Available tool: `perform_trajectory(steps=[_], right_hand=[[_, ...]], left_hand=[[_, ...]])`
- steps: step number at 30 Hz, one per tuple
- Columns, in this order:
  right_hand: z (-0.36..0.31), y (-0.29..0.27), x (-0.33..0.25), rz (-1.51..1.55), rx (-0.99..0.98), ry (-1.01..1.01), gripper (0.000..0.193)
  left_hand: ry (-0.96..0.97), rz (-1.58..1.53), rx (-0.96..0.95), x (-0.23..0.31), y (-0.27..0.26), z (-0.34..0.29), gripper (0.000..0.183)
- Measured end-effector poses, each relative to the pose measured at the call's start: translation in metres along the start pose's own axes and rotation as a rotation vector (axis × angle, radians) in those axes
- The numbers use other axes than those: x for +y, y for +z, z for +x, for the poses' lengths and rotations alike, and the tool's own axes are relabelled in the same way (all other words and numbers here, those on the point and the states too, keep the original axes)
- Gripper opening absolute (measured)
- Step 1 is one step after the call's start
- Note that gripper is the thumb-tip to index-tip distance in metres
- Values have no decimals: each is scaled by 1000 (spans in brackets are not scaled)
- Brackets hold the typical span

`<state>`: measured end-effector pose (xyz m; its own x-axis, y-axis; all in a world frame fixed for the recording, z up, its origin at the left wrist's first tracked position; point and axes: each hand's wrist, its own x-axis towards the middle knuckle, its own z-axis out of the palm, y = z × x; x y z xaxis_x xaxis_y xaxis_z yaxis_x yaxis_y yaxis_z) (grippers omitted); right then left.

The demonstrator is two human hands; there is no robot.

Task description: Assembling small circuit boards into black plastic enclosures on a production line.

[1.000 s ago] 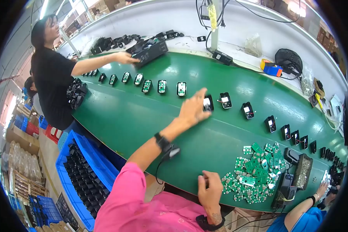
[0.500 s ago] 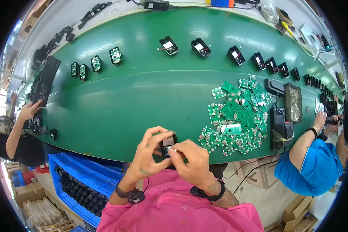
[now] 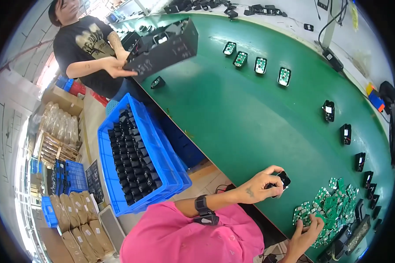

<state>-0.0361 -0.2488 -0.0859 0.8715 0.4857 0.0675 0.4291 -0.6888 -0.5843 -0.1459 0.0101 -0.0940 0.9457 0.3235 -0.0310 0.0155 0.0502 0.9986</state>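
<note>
My left hand (image 3: 266,186) grips a small black plastic housing (image 3: 285,178) just above the green table's near edge, its fingers curled round the sides. What lies inside the housing is mostly hidden. My right hand (image 3: 306,236) is at the near left side of a heap of green circuit boards (image 3: 338,202). Its thumb and fingers are curved and apart, with the fingertips at the boards; no board shows clearly held between them.
Several black housings fitted with boards (image 3: 260,65) stand across the table; other housings (image 3: 346,134) line its right side. A blue crate (image 3: 111,175) full of black parts is at left. Beyond it, a person holds a black bin (image 3: 166,57) over the table's end.
The view has swung left. My right hand has left the housing and moved to the circuit boards, while my left hand keeps the housing. The other person's black bin now appears closer.
</note>
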Motion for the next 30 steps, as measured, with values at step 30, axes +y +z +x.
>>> perform_trajectory(steps=[30], right_hand=[[36,7,-84,1194,-165,271,11]], left_hand=[[98,166,-54,22,29,10,14]])
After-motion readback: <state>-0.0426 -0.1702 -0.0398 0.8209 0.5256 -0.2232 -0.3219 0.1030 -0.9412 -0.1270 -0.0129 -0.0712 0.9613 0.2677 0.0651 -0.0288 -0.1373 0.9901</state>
